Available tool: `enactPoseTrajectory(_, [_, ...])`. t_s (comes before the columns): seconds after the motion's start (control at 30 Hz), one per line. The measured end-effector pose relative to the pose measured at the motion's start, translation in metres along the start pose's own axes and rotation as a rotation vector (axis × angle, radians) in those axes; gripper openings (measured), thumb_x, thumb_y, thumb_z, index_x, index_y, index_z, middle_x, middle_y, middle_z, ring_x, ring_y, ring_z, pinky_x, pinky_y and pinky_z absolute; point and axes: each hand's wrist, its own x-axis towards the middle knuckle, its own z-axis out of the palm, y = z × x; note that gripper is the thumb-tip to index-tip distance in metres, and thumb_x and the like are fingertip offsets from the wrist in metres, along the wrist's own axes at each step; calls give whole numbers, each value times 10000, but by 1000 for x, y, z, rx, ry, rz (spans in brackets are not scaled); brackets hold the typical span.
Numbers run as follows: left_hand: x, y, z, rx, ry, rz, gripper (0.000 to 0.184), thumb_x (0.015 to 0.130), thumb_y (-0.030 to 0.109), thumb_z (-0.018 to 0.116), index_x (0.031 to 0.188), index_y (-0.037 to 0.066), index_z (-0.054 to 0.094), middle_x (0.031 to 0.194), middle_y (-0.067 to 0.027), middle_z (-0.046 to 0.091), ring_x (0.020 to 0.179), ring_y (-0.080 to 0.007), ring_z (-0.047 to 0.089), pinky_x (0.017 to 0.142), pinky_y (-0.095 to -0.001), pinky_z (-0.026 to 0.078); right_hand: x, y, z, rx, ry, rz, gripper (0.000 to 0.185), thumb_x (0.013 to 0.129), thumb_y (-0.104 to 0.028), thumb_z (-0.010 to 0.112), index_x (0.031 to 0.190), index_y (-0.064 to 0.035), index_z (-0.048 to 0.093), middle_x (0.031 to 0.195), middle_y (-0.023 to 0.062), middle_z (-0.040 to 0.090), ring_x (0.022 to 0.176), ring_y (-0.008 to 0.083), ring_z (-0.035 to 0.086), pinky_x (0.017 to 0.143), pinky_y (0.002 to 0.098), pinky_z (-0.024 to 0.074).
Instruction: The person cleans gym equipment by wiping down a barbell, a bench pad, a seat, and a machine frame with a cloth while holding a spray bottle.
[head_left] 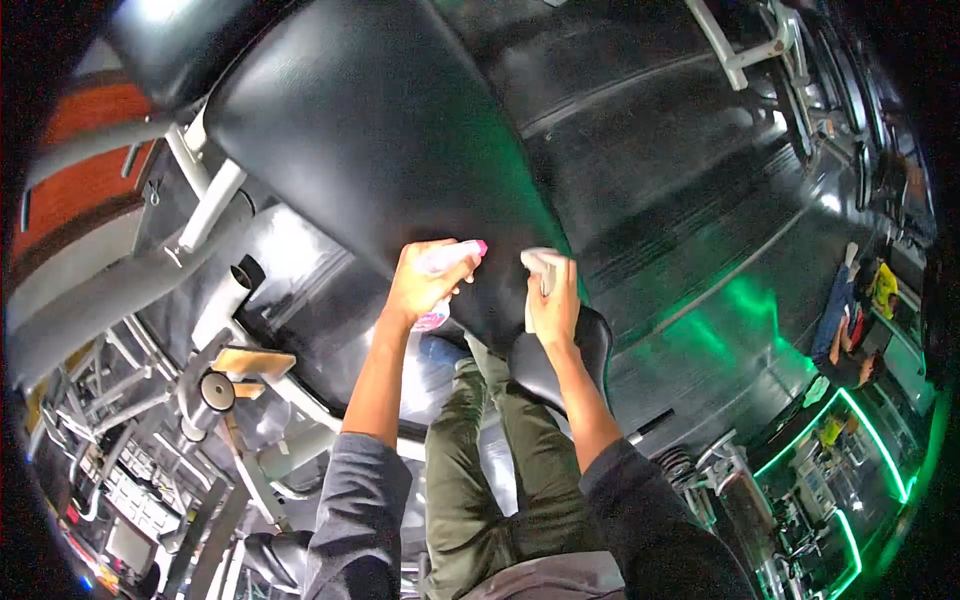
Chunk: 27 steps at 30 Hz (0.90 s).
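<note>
Spray bottle [439, 261] and white cloth [540, 258], one per hand, above a black padded bench [370, 130].
Left hand [424, 288]: fingers curled closed around the bottle, pink nozzle [481, 247] pointing inward. Right hand [558, 308]: fingers folded over the bunched cloth, near the bench's edge; whether cloth touches padding, cannot tell.

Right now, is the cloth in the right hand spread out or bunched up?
Bunched up: the pale cloth is gathered in the right hand, crumpled at the top, with another part extending toward the wrist.
</note>
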Motion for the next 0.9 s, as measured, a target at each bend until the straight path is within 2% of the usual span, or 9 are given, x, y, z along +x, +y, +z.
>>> enactPoseTrajectory(0.13, [-11,-2,12,96,96,98,163,893,209,682,904,49,715,731,-14,689,546,-66,585,478,-212,462,41,-52,13,151,182,-278,319,865,-58,639,1177,-88,578,1153,154,608,1052,388,610,882,446,507])
enactPoseTrajectory(0.17, [-16,-6,18,127,186,109,205,858,266,707,849,61,725,650,-62,653,585,-122,614,567,-305,466,50,-66,16,156,176,-304,319,859,-57,648,1169,-86,581,1134,156,604,1047,391,612,877,449,509])
enactPoseTrajectory(0.27, [-46,-17,31,299,465,119,238,816,295,713,812,57,707,652,-103,643,597,-192,633,607,-345,484,60,-95,20,153,126,-360,326,838,-61,679,1150,-87,588,1092,153,590,1028,392,621,859,452,514])
enactPoseTrajectory(0.43, [-83,-46,33,162,696,-43,274,779,322,717,738,54,672,670,-141,663,657,-281,677,653,-388,511,37,-65,26,13,79,-435,298,836,-94,674,1124,-95,596,1090,141,588,1007,388,620,827,447,522])
enactPoseTrajectory(0.53, [-99,-57,32,172,697,-131,304,798,328,687,767,26,679,642,-132,623,585,-221,582,615,-374,465,14,-43,29,41,62,-390,273,852,-101,655,1114,-64,589,1138,157,593,1070,387,594,910,438,489])
enactPoseTrajectory(0.67, [-121,-83,29,119,748,-14,302,791,329,688,782,27,687,636,-136,620,589,-239,587,618,-380,462,-17,-19,40,6,65,-291,289,860,-105,645,1135,-54,569,1155,171,595,1102,391,581,950,444,464])
enactPoseTrajectory(0.73, [-134,-100,29,78,746,8,274,815,296,690,769,27,680,618,-104,618,566,-182,576,585,-347,446,-22,-16,41,23,73,-360,295,876,-115,632,1153,-63,547,1147,179,594,1121,394,574,967,456,450])
enactPoseTrajectory(0.77, [-139,-110,28,35,745,18,263,833,284,688,762,31,678,610,-78,614,552,-147,561,564,-325,432,-18,-14,38,-48,26,-245,287,911,-148,619,1166,-34,552,1228,174,598,1183,338,569,1027,405,421])
enactPoseTrajectory(0.9, [-156,-134,26,-106,692,-6,277,886,284,674,748,45,671,607,-6,604,514,-73,532,503,-274,403,11,-60,41,-72,84,-452,263,927,-147,621,1160,-50,548,1186,166,589,1135,360,579,969,423,450])
